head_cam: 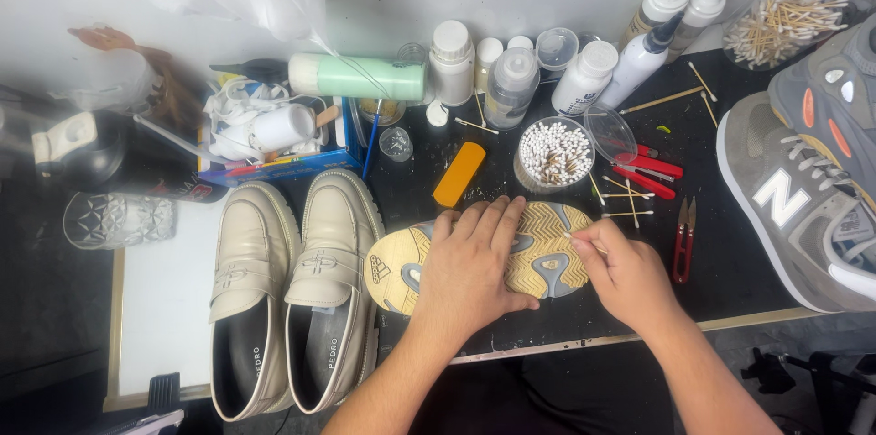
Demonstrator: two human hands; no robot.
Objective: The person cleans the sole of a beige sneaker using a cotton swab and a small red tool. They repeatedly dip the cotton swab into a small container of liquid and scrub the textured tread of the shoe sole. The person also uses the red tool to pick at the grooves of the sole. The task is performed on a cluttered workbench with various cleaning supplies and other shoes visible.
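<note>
The left hand point(470, 266) lies flat, fingers spread, pressing down on the upturned yellow-and-grey rubber sole of a shoe point(547, 257) on the black tabletop point(721, 262). The right hand point(625, 272) has its grip narrowed to a pinch on a thin wooden-stemmed cotton swab point(577, 240), whose tip touches the sole just beside the left fingertips. Beyond the pinch stands a clear round tub of cotton swabs point(554, 154) — to its right lie red-handled snips point(683, 243). Left of the flat hand sits a pair of cream leather loafers point(292, 298).
</note>
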